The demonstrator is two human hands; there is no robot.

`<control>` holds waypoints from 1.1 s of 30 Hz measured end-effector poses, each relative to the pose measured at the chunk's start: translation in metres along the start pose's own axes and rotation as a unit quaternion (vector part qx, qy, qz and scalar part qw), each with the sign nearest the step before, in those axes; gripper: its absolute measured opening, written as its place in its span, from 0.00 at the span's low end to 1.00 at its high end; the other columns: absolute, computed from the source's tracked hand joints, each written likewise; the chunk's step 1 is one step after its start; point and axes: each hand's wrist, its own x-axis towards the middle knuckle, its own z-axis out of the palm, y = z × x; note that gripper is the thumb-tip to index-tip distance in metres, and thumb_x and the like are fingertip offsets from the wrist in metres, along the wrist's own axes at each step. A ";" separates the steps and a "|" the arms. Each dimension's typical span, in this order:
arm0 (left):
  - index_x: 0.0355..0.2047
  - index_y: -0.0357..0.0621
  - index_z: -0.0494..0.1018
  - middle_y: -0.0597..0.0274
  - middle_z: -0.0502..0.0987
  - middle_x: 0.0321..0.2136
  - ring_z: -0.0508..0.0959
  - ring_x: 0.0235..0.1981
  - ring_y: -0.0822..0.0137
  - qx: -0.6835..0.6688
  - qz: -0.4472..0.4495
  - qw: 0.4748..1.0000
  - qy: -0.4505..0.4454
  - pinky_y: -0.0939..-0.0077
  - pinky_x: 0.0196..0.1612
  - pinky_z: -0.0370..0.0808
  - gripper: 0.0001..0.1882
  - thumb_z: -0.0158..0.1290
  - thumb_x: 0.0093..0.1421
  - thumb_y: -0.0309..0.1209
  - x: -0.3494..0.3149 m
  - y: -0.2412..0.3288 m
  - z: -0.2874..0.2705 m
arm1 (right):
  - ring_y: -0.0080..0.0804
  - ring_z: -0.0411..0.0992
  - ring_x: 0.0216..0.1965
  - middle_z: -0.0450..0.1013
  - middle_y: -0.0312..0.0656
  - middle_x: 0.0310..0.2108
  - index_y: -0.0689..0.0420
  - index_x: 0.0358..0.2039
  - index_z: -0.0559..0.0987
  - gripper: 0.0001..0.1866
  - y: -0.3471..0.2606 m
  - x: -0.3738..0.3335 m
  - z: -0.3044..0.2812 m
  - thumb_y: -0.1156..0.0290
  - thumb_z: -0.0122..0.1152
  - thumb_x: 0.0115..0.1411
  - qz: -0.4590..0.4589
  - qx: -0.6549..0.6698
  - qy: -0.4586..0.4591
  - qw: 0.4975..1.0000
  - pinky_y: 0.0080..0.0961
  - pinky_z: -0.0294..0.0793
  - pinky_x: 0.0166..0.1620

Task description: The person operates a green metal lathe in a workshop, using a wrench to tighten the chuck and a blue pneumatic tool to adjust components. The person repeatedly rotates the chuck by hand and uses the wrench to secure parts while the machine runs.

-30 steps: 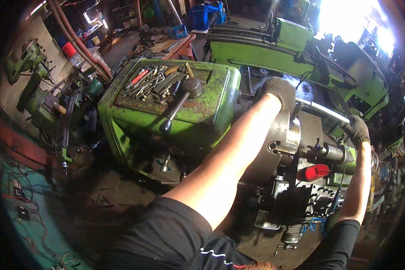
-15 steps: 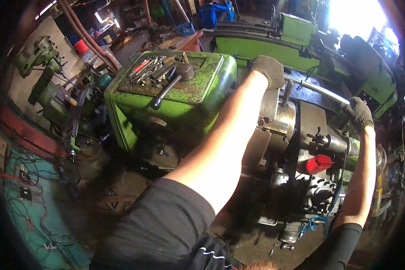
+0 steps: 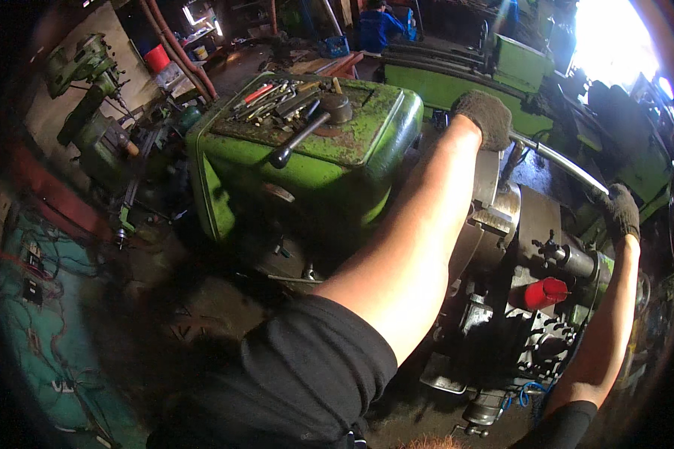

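Observation:
My left hand (image 3: 487,121), in a dark knitted glove, is closed round the far left end of a long metal bar (image 3: 562,160). The other end is gripped by my right hand (image 3: 620,212), gloved alike. Near my left hand the bar meets a short upright shaft (image 3: 512,162), which stands at the lathe chuck (image 3: 506,209) like a chuck key. Some fingers are hidden behind the backs of the gloves. My left forearm crosses in front of part of the lathe, just left of the chuck.
Left of the chuck stands the green headstock (image 3: 386,142), with loose tools (image 3: 273,101) and a black-knobbed lever (image 3: 299,142) on top. A red cup (image 3: 544,293) sits near the tool post (image 3: 548,346). A drill press (image 3: 93,90) and, far back, a person in blue (image 3: 380,30) are visible.
My view has shifted, so the lathe appears farther right. The bar slopes down more steeply to the right in the picture. Both hands keep their grip.

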 end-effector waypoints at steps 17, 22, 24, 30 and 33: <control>0.43 0.46 0.88 0.46 0.87 0.45 0.88 0.48 0.47 0.012 0.048 0.997 0.064 0.50 0.54 0.83 0.21 0.58 0.57 0.45 -0.005 -0.004 0.005 | 0.63 0.77 0.54 0.79 0.60 0.50 0.61 0.46 0.83 0.44 -0.012 -0.020 -0.015 0.25 0.53 0.63 0.030 -0.019 0.002 0.999 0.52 0.75 0.54; 0.43 0.48 0.89 0.46 0.87 0.44 0.88 0.46 0.46 0.007 0.071 0.996 0.062 0.49 0.53 0.83 0.21 0.58 0.57 0.46 0.005 -0.005 0.012 | 0.63 0.78 0.52 0.79 0.60 0.49 0.60 0.46 0.83 0.40 -0.022 -0.025 -0.026 0.29 0.56 0.64 0.041 -0.029 -0.043 0.998 0.51 0.76 0.53; 0.42 0.49 0.89 0.46 0.87 0.43 0.88 0.45 0.48 0.007 0.066 0.996 0.066 0.49 0.52 0.83 0.20 0.58 0.57 0.46 0.002 -0.014 0.012 | 0.63 0.79 0.51 0.80 0.60 0.47 0.60 0.46 0.83 0.37 -0.013 -0.019 -0.006 0.32 0.58 0.65 -0.003 0.015 0.013 1.000 0.51 0.77 0.53; 0.37 0.50 0.89 0.48 0.88 0.39 0.89 0.42 0.49 -0.030 0.052 0.997 0.058 0.49 0.46 0.84 0.17 0.58 0.57 0.44 -0.012 0.001 0.009 | 0.56 0.81 0.50 0.83 0.54 0.45 0.57 0.48 0.85 0.30 -0.041 -0.048 -0.041 0.40 0.69 0.62 0.011 0.002 -0.001 1.000 0.46 0.79 0.52; 0.36 0.49 0.89 0.47 0.88 0.38 0.89 0.40 0.49 -0.062 0.065 0.993 0.074 0.48 0.44 0.84 0.17 0.58 0.56 0.44 -0.013 0.003 0.012 | 0.54 0.83 0.47 0.84 0.52 0.41 0.55 0.45 0.87 0.29 -0.085 -0.055 -0.069 0.41 0.73 0.59 -0.012 0.021 -0.019 1.000 0.46 0.80 0.50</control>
